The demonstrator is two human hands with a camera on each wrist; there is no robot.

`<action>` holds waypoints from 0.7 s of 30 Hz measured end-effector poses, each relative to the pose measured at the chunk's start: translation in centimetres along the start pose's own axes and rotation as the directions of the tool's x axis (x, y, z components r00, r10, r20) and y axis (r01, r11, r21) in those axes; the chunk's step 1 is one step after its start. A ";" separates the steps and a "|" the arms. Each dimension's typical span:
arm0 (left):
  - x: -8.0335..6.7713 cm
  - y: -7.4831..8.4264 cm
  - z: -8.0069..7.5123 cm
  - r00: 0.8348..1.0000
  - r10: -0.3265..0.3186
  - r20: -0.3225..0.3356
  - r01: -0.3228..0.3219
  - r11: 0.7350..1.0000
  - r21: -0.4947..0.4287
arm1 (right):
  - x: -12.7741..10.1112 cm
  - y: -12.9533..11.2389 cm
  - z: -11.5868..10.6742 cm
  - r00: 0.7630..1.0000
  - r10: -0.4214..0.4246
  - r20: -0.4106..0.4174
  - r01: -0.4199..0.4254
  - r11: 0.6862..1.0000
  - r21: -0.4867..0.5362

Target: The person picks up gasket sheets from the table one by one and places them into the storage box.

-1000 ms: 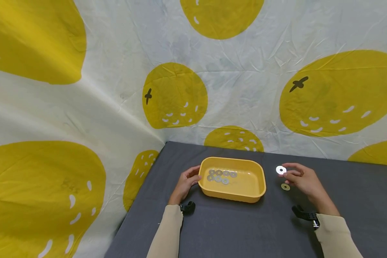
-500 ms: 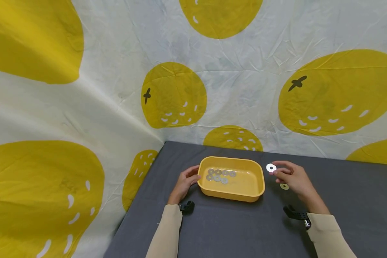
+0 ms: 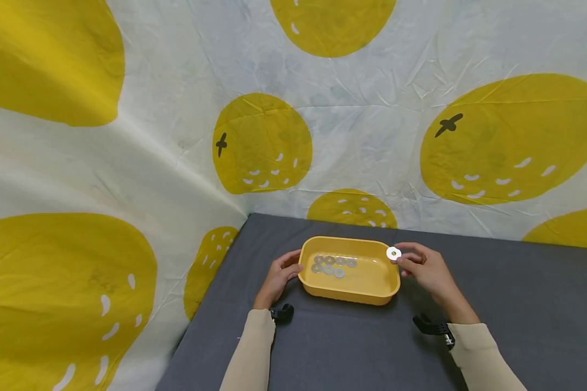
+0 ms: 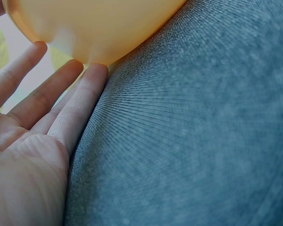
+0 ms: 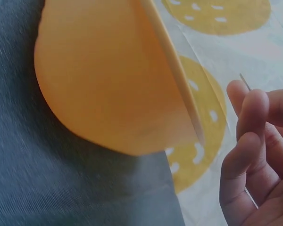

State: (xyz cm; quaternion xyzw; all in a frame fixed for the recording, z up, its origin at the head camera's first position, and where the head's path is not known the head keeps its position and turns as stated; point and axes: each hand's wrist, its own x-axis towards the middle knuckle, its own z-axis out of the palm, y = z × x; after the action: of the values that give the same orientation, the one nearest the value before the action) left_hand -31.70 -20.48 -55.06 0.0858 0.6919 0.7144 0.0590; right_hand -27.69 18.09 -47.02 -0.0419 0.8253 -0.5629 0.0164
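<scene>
Washers were being put into the yellow tray (image 3: 372,296), one at a time, and this looked like the carrying step. The right hand (image 3: 423,269) had its grip closed on a shiny washer (image 3: 393,253), pinched flat between thumb and fingertips, and it held the washer in the air just over the right rim of the tray. The left hand (image 3: 280,277) lay against the left side of the tray with its fingers (image 4: 61,113) straight and touching the wall, holding nothing, as if to keep the tray from sliding. Six or so grey washers (image 3: 330,265) sat together inside the tray, near its left end. My guess is that the next move called for bringing the washer a bit further over the tray floor and then loosening the pinch so it could drop in, without knocking the rim. Some things were hard to see. In the right wrist view the washer showed only as a thin edge by the fingertips (image 5: 252,113), and the tray (image 5: 118,80) filled most of that picture as a blur. In the left wrist view only the bottom of the tray (image 4: 99,28) showed, so nothing inside it could be seen there. Grey table (image 3: 352,347) to the right of the tray was partly covered by the right hand.
</scene>
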 end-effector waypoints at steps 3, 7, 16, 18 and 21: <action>-0.1 0.1 0.0 1.000 0.000 -0.002 0.000 1.000 0.004 | 0.0 -0.3 0.7 1.000 0.000 -0.004 0.000 1.000 0.012; -0.1 0.1 -0.1 1.000 -0.005 0.000 0.005 1.000 0.007 | -0.1 -0.8 1.5 1.000 -0.009 -0.014 0.009 1.000 0.024; -0.1 0.2 -0.1 1.000 -0.012 0.006 0.012 1.000 0.010 | -0.4 -1.4 3.0 0.999 -0.035 0.005 0.035 0.998 0.047; 0.0 0.2 -0.1 1.000 -0.012 0.006 0.012 1.000 0.010 | -0.5 -1.6 3.2 0.999 -0.040 0.009 0.040 0.998 0.053; 0.0 0.3 0.0 1.000 -0.011 0.006 0.010 1.000 0.009 | -0.5 -1.7 3.6 0.999 -0.049 0.013 0.048 0.997 0.063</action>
State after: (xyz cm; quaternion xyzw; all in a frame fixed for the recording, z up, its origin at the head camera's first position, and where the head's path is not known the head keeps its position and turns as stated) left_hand -31.69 -20.48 -54.81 0.0845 0.6956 0.7106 0.0643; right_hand -26.86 14.20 -46.71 -0.0654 0.8058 -0.5884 0.0100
